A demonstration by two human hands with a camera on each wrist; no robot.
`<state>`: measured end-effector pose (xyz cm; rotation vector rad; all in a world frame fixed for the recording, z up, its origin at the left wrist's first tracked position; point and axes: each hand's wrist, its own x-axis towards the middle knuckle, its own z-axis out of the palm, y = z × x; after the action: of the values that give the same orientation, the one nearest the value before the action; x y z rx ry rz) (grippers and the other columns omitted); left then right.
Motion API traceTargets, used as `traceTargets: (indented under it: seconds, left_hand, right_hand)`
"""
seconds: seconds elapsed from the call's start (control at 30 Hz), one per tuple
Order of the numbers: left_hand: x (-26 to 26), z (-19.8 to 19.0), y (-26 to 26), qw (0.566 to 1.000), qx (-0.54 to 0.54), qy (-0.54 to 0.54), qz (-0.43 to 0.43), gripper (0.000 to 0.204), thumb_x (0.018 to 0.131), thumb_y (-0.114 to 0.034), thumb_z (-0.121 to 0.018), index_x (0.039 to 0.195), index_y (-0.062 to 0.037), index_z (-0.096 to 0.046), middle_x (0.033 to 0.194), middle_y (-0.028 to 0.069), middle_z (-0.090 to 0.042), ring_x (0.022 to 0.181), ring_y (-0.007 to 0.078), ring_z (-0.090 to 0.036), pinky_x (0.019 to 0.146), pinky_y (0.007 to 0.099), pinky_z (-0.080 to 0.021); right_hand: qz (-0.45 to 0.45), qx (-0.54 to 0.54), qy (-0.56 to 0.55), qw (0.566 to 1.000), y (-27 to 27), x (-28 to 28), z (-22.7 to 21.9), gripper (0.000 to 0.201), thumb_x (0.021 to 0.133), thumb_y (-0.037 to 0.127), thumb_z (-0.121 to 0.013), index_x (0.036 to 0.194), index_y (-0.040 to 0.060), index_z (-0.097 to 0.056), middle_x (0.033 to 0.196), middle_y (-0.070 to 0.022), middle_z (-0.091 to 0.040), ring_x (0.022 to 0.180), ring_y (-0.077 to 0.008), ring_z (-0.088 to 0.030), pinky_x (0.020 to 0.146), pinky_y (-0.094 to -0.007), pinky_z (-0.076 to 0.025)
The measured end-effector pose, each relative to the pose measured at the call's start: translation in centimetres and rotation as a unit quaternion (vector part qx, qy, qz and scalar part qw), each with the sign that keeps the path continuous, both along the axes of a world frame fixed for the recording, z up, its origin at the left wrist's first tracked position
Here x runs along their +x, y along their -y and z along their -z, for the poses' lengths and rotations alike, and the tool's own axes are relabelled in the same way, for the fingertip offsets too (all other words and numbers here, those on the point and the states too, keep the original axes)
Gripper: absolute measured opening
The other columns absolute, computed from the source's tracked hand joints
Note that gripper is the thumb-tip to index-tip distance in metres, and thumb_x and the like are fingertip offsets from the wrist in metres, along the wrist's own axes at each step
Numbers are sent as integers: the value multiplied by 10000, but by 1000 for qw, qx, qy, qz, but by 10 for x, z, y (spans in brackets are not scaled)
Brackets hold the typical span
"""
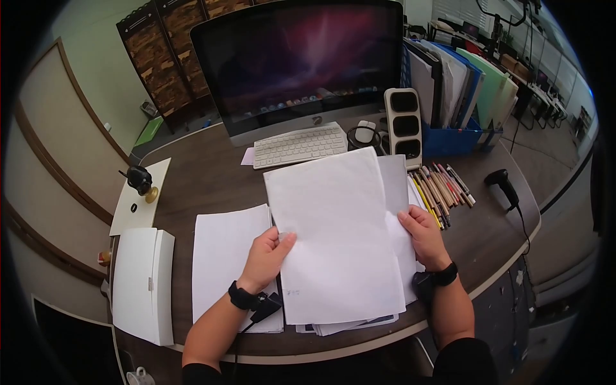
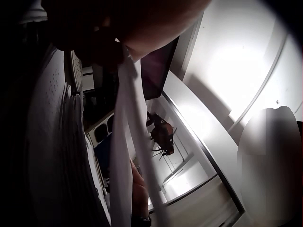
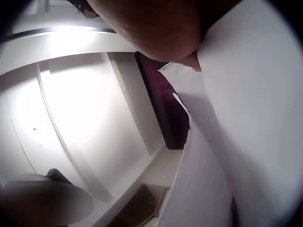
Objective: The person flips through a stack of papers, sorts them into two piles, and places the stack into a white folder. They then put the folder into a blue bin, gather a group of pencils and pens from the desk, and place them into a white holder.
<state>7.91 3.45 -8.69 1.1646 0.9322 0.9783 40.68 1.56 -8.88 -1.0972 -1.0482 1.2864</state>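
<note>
White sheets of paper point(image 1: 333, 244) stand raised between my two hands over the front of the desk. My left hand point(image 1: 264, 260) pinches their left edge, thumb on the front face. On the other side my right hand point(image 1: 425, 239) grips the right edge, where another sheet point(image 1: 396, 179) shows behind the front one. In the left wrist view the raised paper point(image 2: 122, 146) appears edge-on as separate layers; the right wrist view shows its broad face point(image 3: 255, 109). A paper stack point(image 1: 224, 256) lies left of the raised sheets, and more papers point(image 1: 353, 325) lie beneath them.
Behind the paper are a keyboard point(image 1: 299, 145), a mouse point(image 1: 365, 132) and a monitor point(image 1: 301, 64). Pencils point(image 1: 443, 192) lie right, near a three-part holder point(image 1: 404, 122) and a blue file rack point(image 1: 452, 142). A handheld scanner point(image 1: 504, 186) sits far right; a white box point(image 1: 138, 285) stands left.
</note>
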Motion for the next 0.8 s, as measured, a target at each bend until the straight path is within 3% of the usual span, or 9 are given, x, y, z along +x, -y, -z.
traceTargets:
  seconds: [0.17,0.47,0.53,0.63,0.73,0.8]
  left_hand:
    - [21,3,-1,1000,1,7,28,283,1007,-180,-551,1206,22,-556,1063,70,-674,894,89,-637,794,241,-519]
    - [33,9,-1,998,-25,56,-3,257,999,-193,-575,1154,10,-603,1010,33,-674,876,68,-615,783,230,-506]
    - [34,15,-3,998,-24,60,-9,299,998,-207,-572,1188,23,-579,1087,85,-675,933,122,-642,821,285,-533]
    - [37,9,-1,996,-32,82,-16,308,996,-211,-575,1195,24,-577,1096,93,-675,946,137,-646,838,298,-534]
    - [39,8,0,996,-36,83,-26,314,995,-213,-578,1199,25,-574,1105,103,-673,950,145,-651,843,298,-536]
    - [37,8,-1,996,-28,76,-23,316,994,-213,-579,1201,26,-572,1108,105,-672,949,147,-652,841,297,-537]
  right_hand:
    - [-31,-19,-42,998,3,-4,5,229,1012,165,-520,1110,-26,-601,976,-25,-664,826,-51,-593,766,-208,-486]
    - [-62,-21,-103,993,5,-13,6,312,1030,168,-490,1273,-22,-537,1151,-53,-652,994,-84,-617,878,-238,-496]
    - [-67,-26,-114,991,6,-16,4,331,1037,187,-479,1297,-14,-519,1180,-49,-641,1021,-85,-609,899,-240,-487]
    - [-65,-17,-105,992,7,-18,7,338,1042,187,-463,1312,-12,-508,1217,-48,-627,1063,-91,-598,931,-242,-474]
    - [-23,-38,-117,992,9,-28,-2,321,1039,201,-472,1272,-13,-531,1118,-26,-656,966,-80,-614,850,-229,-489]
    - [-23,-51,-137,989,4,-13,20,301,1032,203,-487,1229,-15,-554,1052,-17,-661,905,-67,-605,798,-223,-484]
